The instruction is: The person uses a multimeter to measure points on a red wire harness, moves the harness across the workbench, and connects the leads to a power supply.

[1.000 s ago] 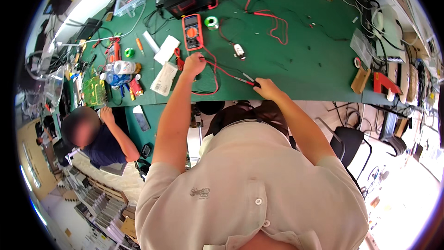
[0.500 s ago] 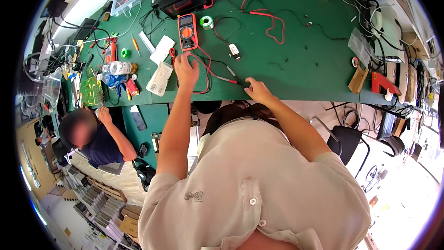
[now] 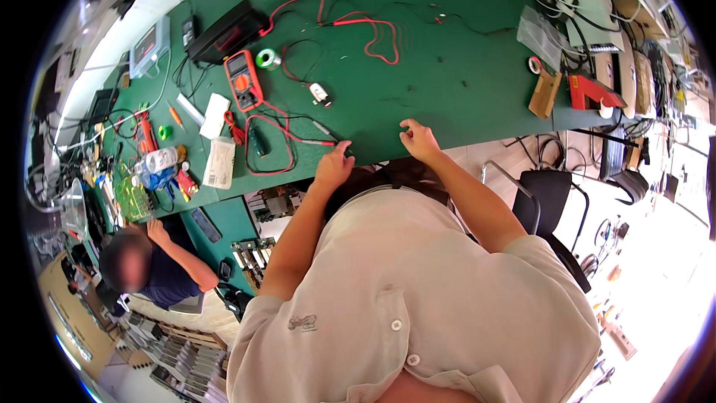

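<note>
On the green bench, an orange digital multimeter (image 3: 242, 82) lies at an angle with leads plugged in. Its red test probe (image 3: 323, 142) and black test probe (image 3: 321, 127) converge at my left hand (image 3: 334, 169), whose fingers are closed at their ends near the bench's front edge. The tips are partly hidden there. To the right, my right hand (image 3: 421, 142) rests at the same edge, thumb and forefinger apart, nothing visible in it. Beyond the probes lies a small white device (image 3: 319, 94) with a thin cable. A dark green-handled tool (image 3: 259, 142) sits inside the red lead's loop.
A black box-shaped instrument (image 3: 227, 32) and a solder spool (image 3: 268, 59) stand behind the multimeter. White packets (image 3: 219, 163), bottles (image 3: 162, 159) and a circuit board (image 3: 132, 192) are at left, near a seated co-worker (image 3: 175, 272). A red tool (image 3: 593, 92) lies at right.
My view has shifted, so the bench appears turned. My left hand has left the multimeter and come to the probe ends, where my right hand was. My right hand is apart from the probes.
</note>
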{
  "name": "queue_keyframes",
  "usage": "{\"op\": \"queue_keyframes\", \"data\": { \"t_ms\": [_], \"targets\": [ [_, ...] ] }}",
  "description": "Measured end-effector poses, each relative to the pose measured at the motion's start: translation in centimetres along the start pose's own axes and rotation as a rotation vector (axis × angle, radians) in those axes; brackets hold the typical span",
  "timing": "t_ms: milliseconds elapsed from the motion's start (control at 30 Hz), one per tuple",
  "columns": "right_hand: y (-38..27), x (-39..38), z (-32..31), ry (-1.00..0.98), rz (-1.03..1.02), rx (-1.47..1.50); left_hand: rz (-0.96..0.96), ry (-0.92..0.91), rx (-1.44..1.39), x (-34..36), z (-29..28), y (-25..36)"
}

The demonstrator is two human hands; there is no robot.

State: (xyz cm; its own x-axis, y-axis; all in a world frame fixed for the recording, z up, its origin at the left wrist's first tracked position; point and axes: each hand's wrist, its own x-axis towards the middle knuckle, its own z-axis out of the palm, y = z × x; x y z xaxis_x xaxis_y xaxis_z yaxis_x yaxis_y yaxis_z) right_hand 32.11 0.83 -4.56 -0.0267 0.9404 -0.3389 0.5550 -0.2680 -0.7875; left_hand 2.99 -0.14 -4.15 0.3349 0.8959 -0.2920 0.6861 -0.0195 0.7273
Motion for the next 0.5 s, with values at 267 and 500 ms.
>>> {"op": "queue_keyframes", "data": {
  "t_ms": [267, 500],
  "targets": [
    [6.3, 2.6, -9.8, 0.447, 0.149, -0.127, -0.112, -0.053, 0.106, 4.0, -3.7, 1.4],
    [7.7, 7.4, -15.0, 0.427, 0.132, -0.389, 0.185, 0.112, 0.262, 11.4, 1.8, 10.1]
  ]
}}
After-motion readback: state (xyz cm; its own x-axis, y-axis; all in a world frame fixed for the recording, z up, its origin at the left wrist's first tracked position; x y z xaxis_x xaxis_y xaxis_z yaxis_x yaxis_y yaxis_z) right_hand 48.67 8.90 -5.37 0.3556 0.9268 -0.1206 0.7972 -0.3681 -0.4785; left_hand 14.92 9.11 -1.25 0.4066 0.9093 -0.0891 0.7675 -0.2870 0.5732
